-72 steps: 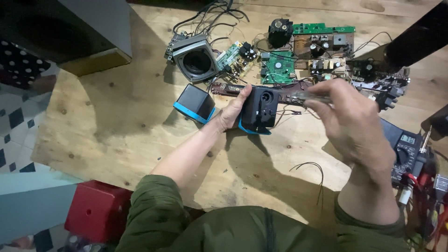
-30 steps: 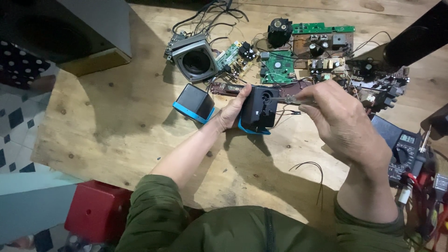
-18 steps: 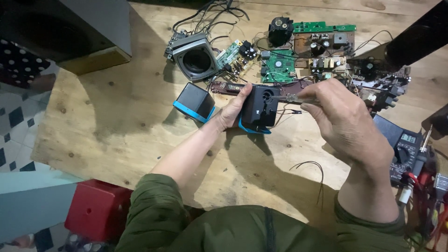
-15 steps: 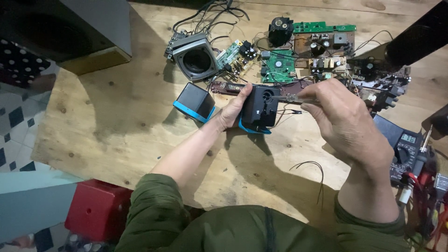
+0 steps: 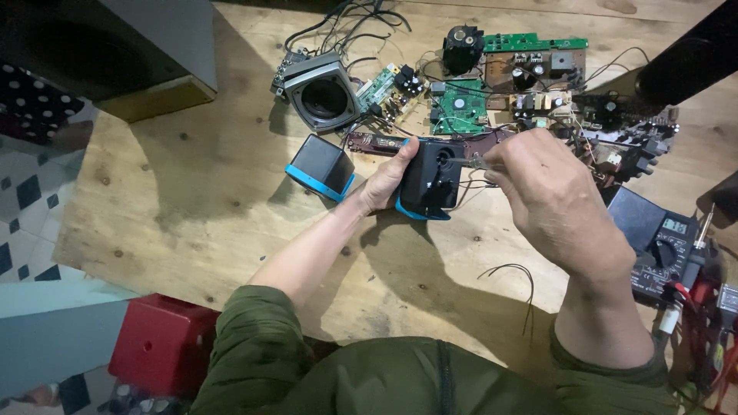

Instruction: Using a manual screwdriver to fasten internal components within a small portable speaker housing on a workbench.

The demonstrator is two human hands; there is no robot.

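My left hand (image 5: pixel 388 178) grips a small black speaker housing with a blue rim (image 5: pixel 430 180), tilted on its side on the wooden table (image 5: pixel 192 192). My right hand (image 5: pixel 550 200) holds a thin metal tool (image 5: pixel 465 161), most likely a screwdriver, with its tip inside the open face of the housing. A second black cube with a blue rim (image 5: pixel 321 167) stands just left of my left hand.
Behind the hands lie a grey square speaker driver (image 5: pixel 321 92), several green and brown circuit boards (image 5: pixel 530 61) and tangled wires. A multimeter (image 5: pixel 653 242) with red leads sits at the right. A loose black wire (image 5: pixel 519 280) lies nearer me. A red box (image 5: pixel 157 350) sits below the table's edge.
My right hand has shifted slightly left and closer to the housing, with the tool tip pushed further into it. My left hand keeps the housing in the same place.
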